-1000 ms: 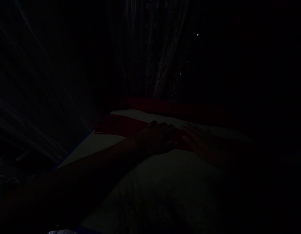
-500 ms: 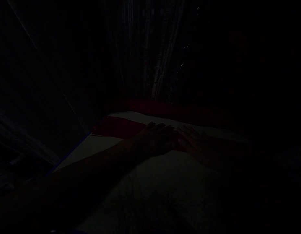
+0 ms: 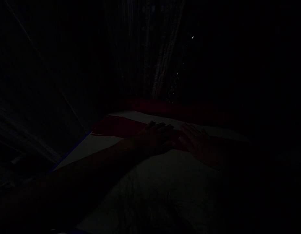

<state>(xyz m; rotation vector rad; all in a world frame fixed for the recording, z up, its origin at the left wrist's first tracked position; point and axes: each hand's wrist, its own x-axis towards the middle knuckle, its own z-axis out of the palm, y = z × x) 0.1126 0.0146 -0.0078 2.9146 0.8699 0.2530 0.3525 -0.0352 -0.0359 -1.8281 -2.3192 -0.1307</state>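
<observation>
The view is very dark. My left hand [image 3: 156,139] lies flat on a dark red strip [image 3: 118,126], fingers slightly apart and stretched away from me. To its right my right hand [image 3: 198,143] rests on the same strip, flat with fingers extended and pointing to the upper left. A small gap separates the two hands. The strip looks like cloth and runs across a pale surface [image 3: 172,165]. Nothing shows in either hand. Darkness hides the right wrist and forearm.
Beyond the pale surface runs a second dark red band [image 3: 152,106]. A thin blue edge [image 3: 74,148] borders the pale surface on the left. Dim vertical strands [image 3: 157,71] hang behind, with small bright glints [image 3: 177,74] beside them. The right side is black.
My right hand has shifted slightly to the right, so the gap between the hands is a little wider. My left hand stays almost still. The glints at the back have changed position.
</observation>
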